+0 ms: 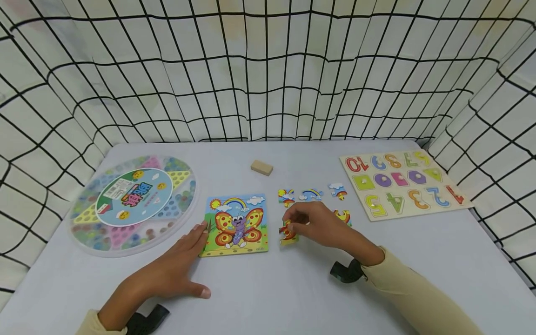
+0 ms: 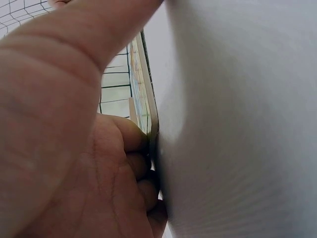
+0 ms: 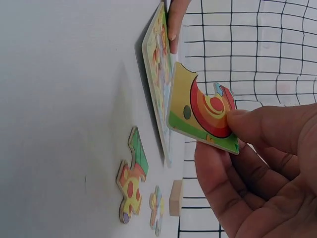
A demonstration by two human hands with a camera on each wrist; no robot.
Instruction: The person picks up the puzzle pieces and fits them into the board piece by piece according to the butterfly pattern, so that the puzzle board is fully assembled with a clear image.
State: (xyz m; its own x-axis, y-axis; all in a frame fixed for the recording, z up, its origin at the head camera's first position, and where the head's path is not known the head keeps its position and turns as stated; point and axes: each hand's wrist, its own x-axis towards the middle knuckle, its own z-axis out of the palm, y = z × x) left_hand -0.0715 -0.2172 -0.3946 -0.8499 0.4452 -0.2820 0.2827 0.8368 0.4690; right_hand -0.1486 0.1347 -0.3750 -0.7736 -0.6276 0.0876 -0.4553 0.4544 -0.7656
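My right hand [image 1: 316, 226] pinches a jigsaw piece [image 3: 205, 109] with a red-yellow swirl and a green edge between thumb and fingers, lifted off the table. Just left of it lies the square butterfly puzzle board [image 1: 237, 225], its picture showing a rainbow and sun. My left hand [image 1: 177, 265] rests at the board's left edge, fingers extended and touching it, thumb spread out on the cloth. Beyond the right hand lie a sun piece [image 1: 286, 196], a rainbow piece [image 1: 311, 194] and a cloud piece [image 1: 337, 191]. A yellow-red piece [image 1: 343, 216] is partly hidden by that hand.
A round Chinese checkers set [image 1: 134, 204] lies at the left. At the right is a wooden number-and-shape board [image 1: 404, 184]. A small wooden block [image 1: 261, 167] sits behind the butterfly board. Black netting [image 1: 268, 74] over white cloth borders the white table [image 1: 268, 298].
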